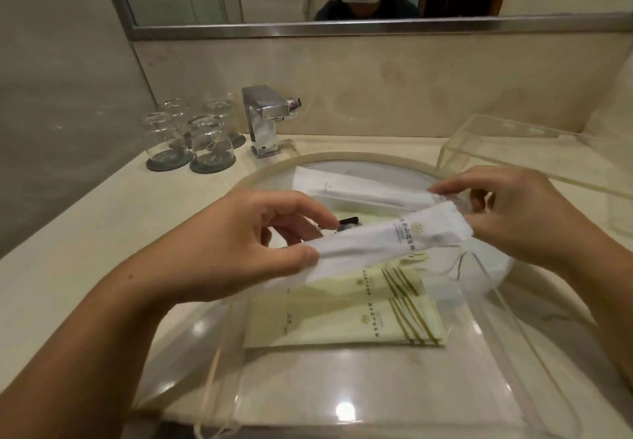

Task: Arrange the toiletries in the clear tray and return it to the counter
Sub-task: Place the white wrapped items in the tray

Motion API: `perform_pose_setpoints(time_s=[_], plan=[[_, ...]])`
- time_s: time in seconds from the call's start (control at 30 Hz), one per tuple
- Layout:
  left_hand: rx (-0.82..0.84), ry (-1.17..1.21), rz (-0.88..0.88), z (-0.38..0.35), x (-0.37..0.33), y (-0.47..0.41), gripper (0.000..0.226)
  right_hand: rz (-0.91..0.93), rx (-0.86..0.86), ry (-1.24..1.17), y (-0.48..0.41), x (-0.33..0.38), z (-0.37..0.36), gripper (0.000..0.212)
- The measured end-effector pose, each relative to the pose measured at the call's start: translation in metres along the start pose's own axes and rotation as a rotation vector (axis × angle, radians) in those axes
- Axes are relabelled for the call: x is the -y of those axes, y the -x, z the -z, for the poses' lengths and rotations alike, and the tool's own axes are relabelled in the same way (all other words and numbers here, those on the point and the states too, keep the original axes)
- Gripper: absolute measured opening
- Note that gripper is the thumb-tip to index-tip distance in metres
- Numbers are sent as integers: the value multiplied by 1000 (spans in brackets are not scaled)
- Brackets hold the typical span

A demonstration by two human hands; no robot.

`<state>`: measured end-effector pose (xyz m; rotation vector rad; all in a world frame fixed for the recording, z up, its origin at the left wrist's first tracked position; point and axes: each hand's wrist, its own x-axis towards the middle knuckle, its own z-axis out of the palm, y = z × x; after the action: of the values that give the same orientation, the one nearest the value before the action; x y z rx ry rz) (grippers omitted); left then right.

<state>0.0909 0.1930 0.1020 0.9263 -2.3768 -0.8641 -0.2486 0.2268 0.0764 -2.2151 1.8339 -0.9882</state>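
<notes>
Overhead, head view: left hand [236,243] pinches the near end of a white printed sachet [394,238] between thumb and fingers; right hand [524,214] pinches its far end, fingertips partly hidden behind the wrapper. A second white sachet [363,187] lies behind, over the sink basin [342,159]. Two pale green packets [346,318] lie flat in the clear tray [342,387], whose edges are hard to trace. Upturned glasses [191,133], faucet [265,120], clear lid [513,147] at rear.
</notes>
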Motion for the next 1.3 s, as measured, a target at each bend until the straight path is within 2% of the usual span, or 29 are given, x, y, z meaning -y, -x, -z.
perform_pose_setpoints(time_s=[0.17,0.3,0.43,0.53,0.67,0.83,1.0,1.07,1.17,1.3], plan=[[81,-163,30,-7,-5,6,24,-7,16,-85,3,11,7,33],[47,-265,19,-15,-4,8,21,6,79,-126,6,19,7,33],[-21,-377,-21,-20,-1,13,18,33,135,-130,7,25,9,21],[-102,-424,-15,-9,5,30,23,55,160,-127,8,29,12,18],[-85,-519,77,4,14,53,36,67,202,-104,12,33,13,18],[-83,-450,153,-4,15,50,33,103,291,-74,16,39,14,25],[-115,-359,220,-14,16,44,34,105,395,-60,17,44,16,21],[-124,-346,246,-12,17,48,43,108,413,-55,18,44,15,25],[-102,-331,208,-3,17,56,64,125,441,-33,20,45,13,28],[-110,-345,83,-3,8,61,54,150,475,5,21,48,8,30]])
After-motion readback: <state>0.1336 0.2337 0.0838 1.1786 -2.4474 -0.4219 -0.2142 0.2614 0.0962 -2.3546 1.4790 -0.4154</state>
